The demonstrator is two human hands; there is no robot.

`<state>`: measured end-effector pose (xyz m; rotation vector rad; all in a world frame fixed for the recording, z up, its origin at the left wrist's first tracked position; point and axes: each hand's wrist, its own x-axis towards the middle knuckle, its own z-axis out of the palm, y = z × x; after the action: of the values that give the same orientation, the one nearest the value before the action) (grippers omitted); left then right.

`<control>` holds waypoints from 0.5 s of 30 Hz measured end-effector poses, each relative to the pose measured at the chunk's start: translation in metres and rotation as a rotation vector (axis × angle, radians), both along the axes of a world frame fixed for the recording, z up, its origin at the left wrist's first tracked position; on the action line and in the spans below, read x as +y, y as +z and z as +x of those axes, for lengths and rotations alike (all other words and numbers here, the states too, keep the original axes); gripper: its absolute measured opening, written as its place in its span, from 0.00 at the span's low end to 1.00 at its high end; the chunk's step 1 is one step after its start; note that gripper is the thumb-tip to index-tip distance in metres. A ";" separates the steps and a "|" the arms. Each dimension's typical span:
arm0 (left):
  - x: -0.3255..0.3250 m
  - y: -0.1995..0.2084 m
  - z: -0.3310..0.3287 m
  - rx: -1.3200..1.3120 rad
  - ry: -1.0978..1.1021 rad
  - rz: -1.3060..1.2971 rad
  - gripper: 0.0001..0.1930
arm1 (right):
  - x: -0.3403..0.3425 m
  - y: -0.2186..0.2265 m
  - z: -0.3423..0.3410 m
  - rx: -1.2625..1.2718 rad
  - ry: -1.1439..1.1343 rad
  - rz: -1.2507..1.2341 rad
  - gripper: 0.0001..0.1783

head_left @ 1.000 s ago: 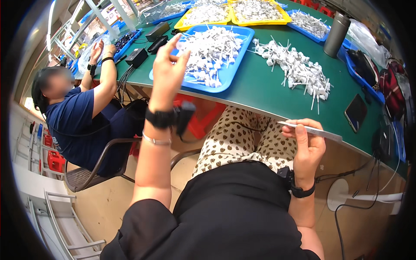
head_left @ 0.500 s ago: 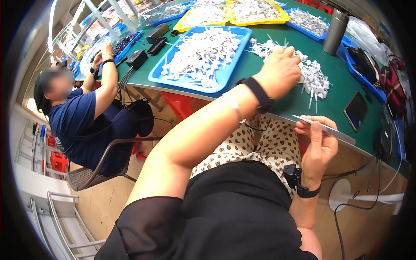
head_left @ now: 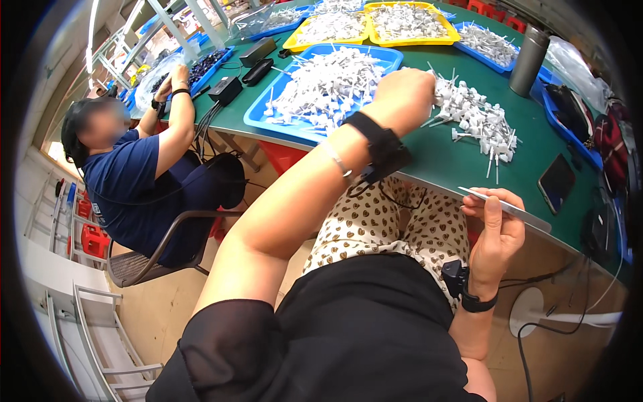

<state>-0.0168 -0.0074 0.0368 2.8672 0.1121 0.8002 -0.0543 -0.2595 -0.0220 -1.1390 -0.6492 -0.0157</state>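
Note:
My left hand [head_left: 404, 99] is above the green table, between a blue tray [head_left: 260, 124] heaped with small white plastic parts and a loose pile of the same parts [head_left: 479, 117]. Its fingers are curled down and mostly hidden behind the back of the hand, so what they hold does not show. By the table's front edge, my right hand [head_left: 497, 231] is closed on a thin pale pointed tool [head_left: 477, 194], its tip toward the left. The thumb presses on the tool from the near side.
Behind are yellow trays [head_left: 410, 42] and another blue tray [head_left: 462, 41] of white parts. A grey flask [head_left: 529, 61], a phone [head_left: 556, 182] and a bag [head_left: 616, 144] are at the right. On the left a co-worker [head_left: 127, 181] sits handling something at the table.
My left hand has moved left from over the loose pile to beside the blue tray's right edge. My right hand stays in place with the pointed tool. The view has shifted slightly.

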 end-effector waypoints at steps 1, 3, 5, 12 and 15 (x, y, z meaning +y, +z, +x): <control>0.001 0.002 -0.012 -0.072 -0.026 -0.108 0.07 | 0.001 0.000 -0.001 0.007 0.016 0.003 0.09; 0.003 -0.003 -0.028 -0.131 -0.101 -0.310 0.08 | 0.003 0.000 -0.003 0.022 0.040 0.005 0.09; -0.010 -0.006 -0.055 -0.062 -0.158 -0.680 0.09 | 0.004 -0.001 -0.006 0.065 0.064 0.008 0.09; -0.070 -0.058 -0.146 0.055 -0.214 -1.414 0.12 | 0.014 -0.006 -0.021 0.099 0.183 0.041 0.09; -0.080 -0.080 -0.160 -0.041 -0.222 -1.370 0.09 | 0.018 -0.008 -0.027 0.078 0.210 0.011 0.09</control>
<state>-0.1763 -0.0874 -0.0434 1.5282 0.2192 0.4279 -0.0815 -0.2415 -0.0296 -1.0508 -0.6952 0.2031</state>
